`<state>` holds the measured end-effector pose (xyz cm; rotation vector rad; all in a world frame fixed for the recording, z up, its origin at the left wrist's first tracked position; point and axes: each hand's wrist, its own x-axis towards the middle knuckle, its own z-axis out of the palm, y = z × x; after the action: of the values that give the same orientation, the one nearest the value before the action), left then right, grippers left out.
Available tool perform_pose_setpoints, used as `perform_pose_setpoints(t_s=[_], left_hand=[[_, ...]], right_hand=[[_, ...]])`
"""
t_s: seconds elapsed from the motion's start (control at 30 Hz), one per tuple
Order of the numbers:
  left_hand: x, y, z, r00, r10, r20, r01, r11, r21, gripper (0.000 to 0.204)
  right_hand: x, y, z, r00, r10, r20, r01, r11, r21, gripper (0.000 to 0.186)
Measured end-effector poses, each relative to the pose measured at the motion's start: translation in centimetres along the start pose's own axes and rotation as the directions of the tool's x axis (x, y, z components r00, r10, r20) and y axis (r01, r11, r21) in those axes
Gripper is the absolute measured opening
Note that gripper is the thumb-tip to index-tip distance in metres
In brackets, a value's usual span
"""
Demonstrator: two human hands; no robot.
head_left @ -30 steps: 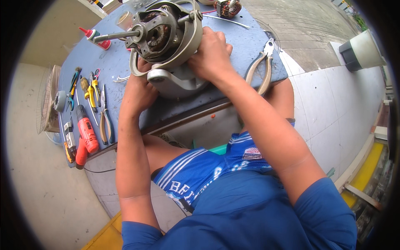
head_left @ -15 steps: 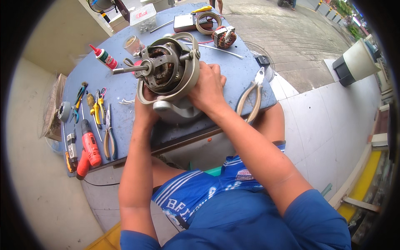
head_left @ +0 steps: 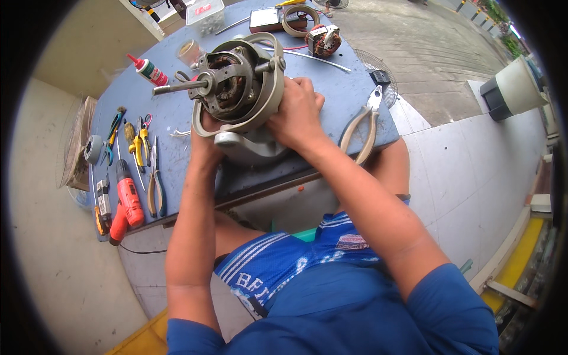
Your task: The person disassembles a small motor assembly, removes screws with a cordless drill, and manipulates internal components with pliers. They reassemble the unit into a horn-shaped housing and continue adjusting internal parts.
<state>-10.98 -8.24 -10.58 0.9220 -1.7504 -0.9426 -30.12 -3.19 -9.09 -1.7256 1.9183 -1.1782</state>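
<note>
A grey fan motor [head_left: 229, 90] sits in a ring-shaped metal bracket [head_left: 273, 94] on a rounded base [head_left: 251, 148] at the table's near edge. Its long shaft [head_left: 177, 88] points left, and copper windings show inside the open housing. My right hand [head_left: 297, 112] is closed, fingers curled behind the bracket's right side. On the left, my left hand [head_left: 205, 141] reaches in under the bracket and grips there; the motor hides most of its fingers. Large pliers [head_left: 362, 125] with beige handles lie just right of my right hand.
The blue table [head_left: 171, 124] bears a red drill [head_left: 128, 198], long-nose pliers [head_left: 156, 183], yellow-handled pliers [head_left: 141, 145] and a glue bottle [head_left: 149, 70]. Farther back are a loose motor stator [head_left: 323, 41], a metal ring [head_left: 300, 21], a meter [head_left: 271, 21] and a clear tub [head_left: 205, 18].
The view has shifted slightly, so the table's things sit a little differently in the picture. Both hands keep their hold on the fan motor, with barely any other movement.
</note>
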Motion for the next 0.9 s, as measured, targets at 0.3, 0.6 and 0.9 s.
perform_pose_setpoints(t_s=[0.3, 0.6, 0.9], left_hand=[[-0.6, -2.0, -0.2, 0.999, -0.028, -0.026, 0.023, 0.984, -0.178, 0.058], [-0.9, -2.7, -1.3, 1.0, 0.026, 0.015, -0.03, 0.955, 0.295, 0.052], [-0.8, -3.9, -1.9, 0.965, 0.254, 0.059, -0.247, 0.819, 0.518, 0.055]], right_hand=[[0.2, 0.9, 0.1, 0.999, -0.018, 0.045, 0.014, 0.995, 0.095, 0.042], [0.1, 1.4, 0.7, 0.998, -0.05, -0.024, 0.051, 0.997, 0.057, 0.044], [0.0, 1.6, 1.1, 0.996, -0.072, -0.045, 0.074, 0.996, 0.051, 0.045]])
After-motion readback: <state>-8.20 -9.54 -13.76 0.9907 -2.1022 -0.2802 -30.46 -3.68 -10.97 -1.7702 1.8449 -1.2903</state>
